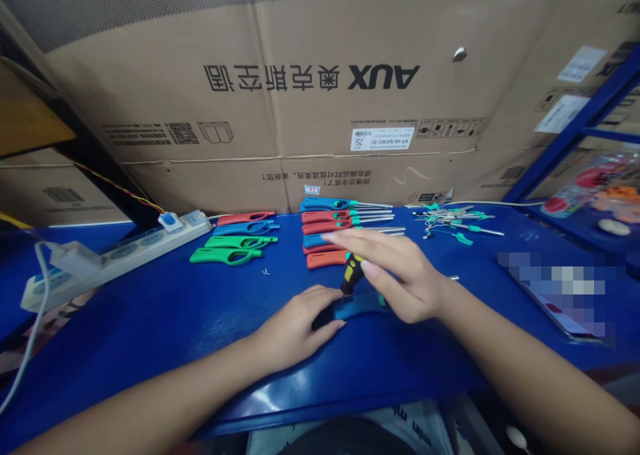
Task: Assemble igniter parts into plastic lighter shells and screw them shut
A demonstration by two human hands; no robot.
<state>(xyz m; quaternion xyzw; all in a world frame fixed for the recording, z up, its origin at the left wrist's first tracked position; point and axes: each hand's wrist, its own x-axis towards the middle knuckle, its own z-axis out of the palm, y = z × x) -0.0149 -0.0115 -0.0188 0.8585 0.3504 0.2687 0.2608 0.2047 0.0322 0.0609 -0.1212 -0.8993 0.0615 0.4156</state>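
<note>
My left hand (305, 325) is closed round the left end of a blue long-neck lighter (361, 304), which lies on the blue table in front of me. A black-and-yellow screwdriver (353, 272) stands slightly tilted, its tip down at the lighter beside my left fingers. My right hand (405, 275) holds the screwdriver's handle between the thumb and the stretched fingers. The lighter's right end is partly hidden under my right hand. Beyond my hands lies a column of assembled lighters (327, 217) in blue, red and orange with metal tubes.
Empty lighter shells (233, 255) in red, blue and green lie at the back left, with tiny screws (266, 272) near them. A white power strip (130, 248) runs along the left. Lighter inner parts (453, 218) are piled back right; a cardboard wall (300, 122) stands behind.
</note>
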